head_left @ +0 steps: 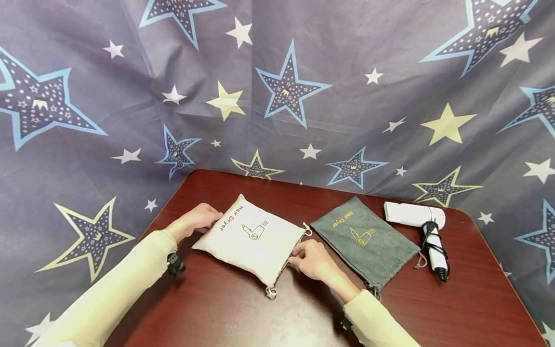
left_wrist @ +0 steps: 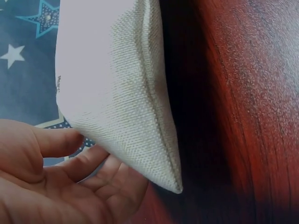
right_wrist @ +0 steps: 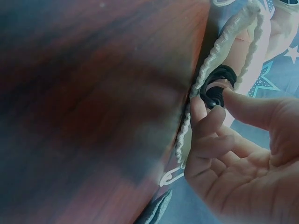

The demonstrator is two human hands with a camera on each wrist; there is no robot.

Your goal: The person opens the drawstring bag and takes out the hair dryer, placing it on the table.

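Note:
A cream drawstring bag (head_left: 256, 241) printed "Hair Dryer" lies plump on the table. At its bottom end, my left hand (head_left: 201, 217) grips the edge; in the left wrist view the thumb (left_wrist: 60, 141) is at the side and the fingers reach beneath. My right hand (head_left: 314, 259) is at the bag's mouth. In the right wrist view, a pinkish hair dryer handle (right_wrist: 218, 85) with a black cord (right_wrist: 214, 99) wound about it shows inside the open mouth. Thumb and fingers of the right hand pinch its end. The rest of the dryer is hidden in the bag.
A flat grey drawstring bag (head_left: 364, 238) with the same print lies to the right. Beyond it is a white hair dryer (head_left: 409, 214), its black cord wound round the handle. The brown table (head_left: 260, 318) backs onto a star-patterned curtain (head_left: 347, 106).

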